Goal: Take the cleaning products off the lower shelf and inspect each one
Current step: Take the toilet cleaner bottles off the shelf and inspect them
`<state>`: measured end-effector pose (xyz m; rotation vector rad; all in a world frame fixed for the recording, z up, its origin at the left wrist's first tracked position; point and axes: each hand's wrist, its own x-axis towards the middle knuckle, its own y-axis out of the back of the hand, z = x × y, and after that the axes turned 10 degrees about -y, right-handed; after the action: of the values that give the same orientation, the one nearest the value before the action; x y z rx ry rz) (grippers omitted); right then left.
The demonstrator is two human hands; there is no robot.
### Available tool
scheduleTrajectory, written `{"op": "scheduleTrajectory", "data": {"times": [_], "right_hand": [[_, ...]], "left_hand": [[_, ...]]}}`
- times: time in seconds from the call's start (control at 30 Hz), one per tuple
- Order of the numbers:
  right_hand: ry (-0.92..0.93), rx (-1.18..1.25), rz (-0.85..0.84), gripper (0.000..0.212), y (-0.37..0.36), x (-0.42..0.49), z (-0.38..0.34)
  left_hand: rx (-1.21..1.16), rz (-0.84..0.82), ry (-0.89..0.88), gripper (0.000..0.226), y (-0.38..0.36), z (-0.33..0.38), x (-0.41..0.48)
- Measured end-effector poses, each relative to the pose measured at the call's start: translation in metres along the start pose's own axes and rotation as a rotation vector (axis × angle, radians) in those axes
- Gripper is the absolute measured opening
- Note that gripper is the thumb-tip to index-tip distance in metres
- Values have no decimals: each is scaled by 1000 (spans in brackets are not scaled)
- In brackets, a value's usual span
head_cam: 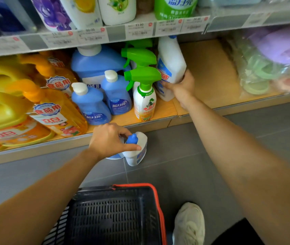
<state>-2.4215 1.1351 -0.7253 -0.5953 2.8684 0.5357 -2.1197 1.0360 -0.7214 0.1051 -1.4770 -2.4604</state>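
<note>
Sprayers (142, 77) crowd the tall white bottle (172, 65) your right hand (182, 86) clasps; draw it straight toward you. Your left hand (109, 140) grips the blue-capped bottle (136, 152).

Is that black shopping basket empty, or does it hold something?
Empty, as far as shows: the basket has only bare black mesh inside, though part of it is hidden.

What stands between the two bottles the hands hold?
Head view: a green-trigger spray bottle on the shelf edge, between the left hand with its small bottle and the right hand with its tall bottle.
</note>
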Motion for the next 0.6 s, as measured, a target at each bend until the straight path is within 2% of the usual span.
{"op": "scheduleTrajectory", "data": {"times": [0.1, 0.27, 0.37, 0.5, 0.6], "right_hand": [[-15, -55, 34, 79, 16, -28, 3], [-36, -208, 57, 61, 49, -76, 2], [-8, -316, 42, 55, 68, -105, -7], [35, -395, 32, 52, 85, -150, -29], [40, -392, 43, 53, 89, -189, -41]], "left_hand": [[-8, -36, 23, 62, 4, 4, -1], [-136, -114, 36, 31, 21, 5, -8], [-175, -91, -13, 15, 42, 8, -18], [-202, -22, -81, 20, 74, 24, -33], [-322, 48, -121, 33, 94, 42, -47]]}}
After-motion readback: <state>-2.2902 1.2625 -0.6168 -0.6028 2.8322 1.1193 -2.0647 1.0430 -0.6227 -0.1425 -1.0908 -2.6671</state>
